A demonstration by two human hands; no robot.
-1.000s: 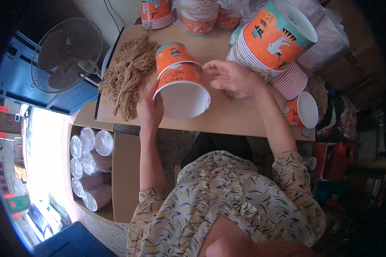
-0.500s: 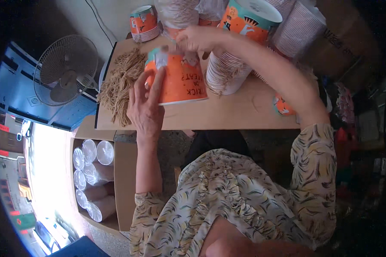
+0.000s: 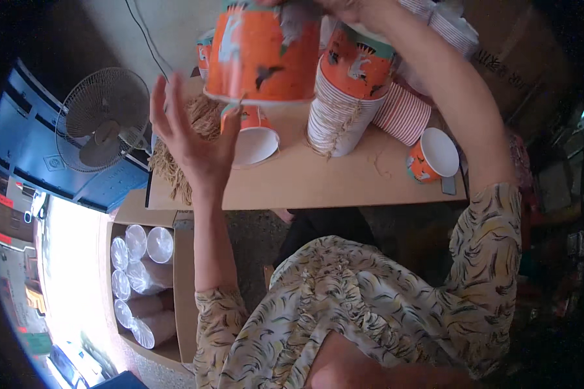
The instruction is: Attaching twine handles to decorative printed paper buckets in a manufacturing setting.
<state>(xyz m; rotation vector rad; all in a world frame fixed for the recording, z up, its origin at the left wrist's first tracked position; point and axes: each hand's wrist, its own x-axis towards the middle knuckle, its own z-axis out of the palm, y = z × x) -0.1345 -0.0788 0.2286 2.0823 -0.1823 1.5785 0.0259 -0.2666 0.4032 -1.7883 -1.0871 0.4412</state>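
A large orange paper bucket (image 3: 263,61) with printed white and dark figures hangs upside down at the top of the view, smeared by motion. My right hand (image 3: 347,8) holds it near its upper end; the picture's edge cuts off some fingers. Fingers spread, my left hand (image 3: 191,139) is open below and left of it, the thumb close to the bucket's lower rim. Behind that thumb, a smaller orange paper cup (image 3: 254,144) lies tilted on the table, its white mouth toward me. A pile of brown twine (image 3: 169,165) lies left of my left hand.
On the cardboard-topped table (image 3: 292,188) stand a stack of buckets (image 3: 331,129) with twine strands and an orange bucket (image 3: 360,65) atop. An orange cup (image 3: 438,154) sits at the right edge. A fan (image 3: 104,123) and a box of wrapped cup stacks (image 3: 185,305) are left.
My right hand has raised the bucket up and away from the table. My left hand has come off its side and spread. The tilted cup beneath now shows.
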